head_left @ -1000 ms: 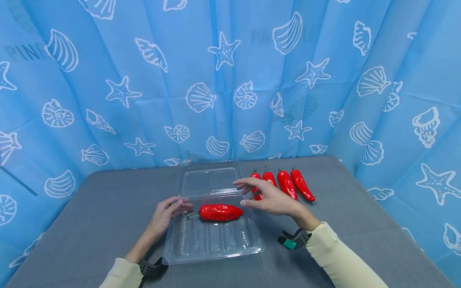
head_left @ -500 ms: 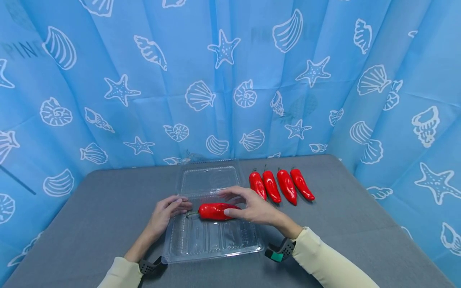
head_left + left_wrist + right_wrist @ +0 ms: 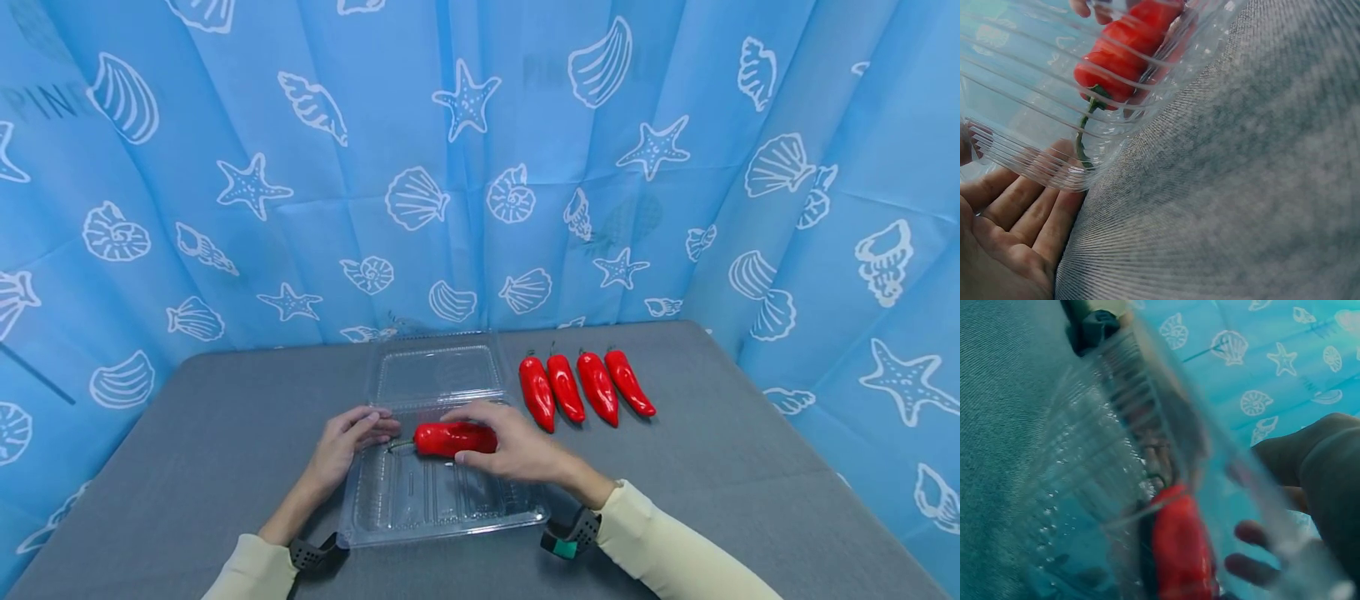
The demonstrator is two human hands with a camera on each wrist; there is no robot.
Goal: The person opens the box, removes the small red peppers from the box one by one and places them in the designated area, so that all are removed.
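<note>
A red chili pepper (image 3: 450, 438) with a green stem lies crosswise in the base of a clear plastic clamshell container (image 3: 420, 529), whose lid is folded back. The right hand (image 3: 513, 446) is over the pepper's right end, thumb on the near side and fingers on the far side. In the blurred right wrist view, its fingertips (image 3: 1249, 534) look apart from the pepper (image 3: 1182, 550). At the container's left side rests the left hand (image 3: 351, 442), its fingers (image 3: 1022, 203) extended against the clear wall in the left wrist view.
Several more red peppers (image 3: 597, 389) lie in a row on the grey table (image 3: 247, 433), right of the open lid (image 3: 438, 371). A blue curtain (image 3: 465, 233) with white seashell prints hangs behind the table.
The right hand has moved left and down from beside the container to the pepper's right end, uncovering the row of peppers. Both the left hand and the container have stayed put.
</note>
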